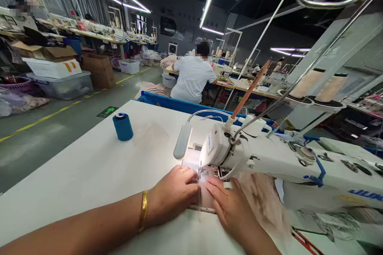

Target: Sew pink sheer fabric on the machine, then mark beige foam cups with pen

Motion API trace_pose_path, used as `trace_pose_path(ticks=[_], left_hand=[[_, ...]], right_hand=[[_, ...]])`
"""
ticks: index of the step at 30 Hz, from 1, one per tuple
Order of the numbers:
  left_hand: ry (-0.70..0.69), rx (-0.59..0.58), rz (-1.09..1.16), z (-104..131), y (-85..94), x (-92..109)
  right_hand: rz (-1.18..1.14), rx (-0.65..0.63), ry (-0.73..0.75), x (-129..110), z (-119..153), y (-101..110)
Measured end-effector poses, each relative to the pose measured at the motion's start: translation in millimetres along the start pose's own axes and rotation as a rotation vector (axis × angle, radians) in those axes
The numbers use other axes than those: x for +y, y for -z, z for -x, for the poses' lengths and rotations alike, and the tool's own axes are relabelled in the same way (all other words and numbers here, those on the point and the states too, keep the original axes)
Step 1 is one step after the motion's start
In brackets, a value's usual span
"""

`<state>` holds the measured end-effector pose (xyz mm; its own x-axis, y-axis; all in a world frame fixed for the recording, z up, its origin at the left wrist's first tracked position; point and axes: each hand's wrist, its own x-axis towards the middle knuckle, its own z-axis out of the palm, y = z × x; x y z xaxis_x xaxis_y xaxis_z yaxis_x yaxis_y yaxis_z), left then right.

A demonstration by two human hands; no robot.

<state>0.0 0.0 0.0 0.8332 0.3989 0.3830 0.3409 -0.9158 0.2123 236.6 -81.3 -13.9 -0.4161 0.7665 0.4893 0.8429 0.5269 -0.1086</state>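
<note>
A white sewing machine (215, 145) stands on the white table, its small lamp lighting the needle area. Just in front of the needle is a strip of thin, pale pink fabric (206, 199). My left hand (175, 191), with a gold bracelet and a ring, is closed at the fabric's left edge, fingers bent beside the presser foot. From the right, my right hand (231, 201) rests on the same fabric with its fingers stretched out, pressing it flat. More of this pink fabric (260, 195) lies bunched under the machine arm. The needle tip is hard to make out.
A blue thread spool (123, 127) stands on the left of the white table (89, 167). Red-handled scissors or a similar tool (306, 243) lie at lower right. Thread cones (332, 87) rise behind the machine. A person in a white shirt (193, 75) sits ahead, beyond blue cloth (161, 101).
</note>
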Motion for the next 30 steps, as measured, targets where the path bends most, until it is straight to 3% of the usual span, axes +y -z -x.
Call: trace_pose_path(ticks=[6, 19, 26, 30], left_hand=[[-0.050, -0.043, 0.035, 9, 2.6, 10], [-0.013, 0.011, 0.006, 1, 2.0, -7], [-0.163, 0.022, 0.067, 8, 4.2, 5], [-0.152, 0.040, 0.064, 10, 2.6, 5]], right_hand=[[-0.148, -0.132, 0.087, -14, -4, 13], [-0.063, -0.050, 0.029, -6, -4, 1], [-0.145, -0.067, 0.137, -13, -3, 11], [-0.153, -0.072, 0.123, -15, -6, 12]])
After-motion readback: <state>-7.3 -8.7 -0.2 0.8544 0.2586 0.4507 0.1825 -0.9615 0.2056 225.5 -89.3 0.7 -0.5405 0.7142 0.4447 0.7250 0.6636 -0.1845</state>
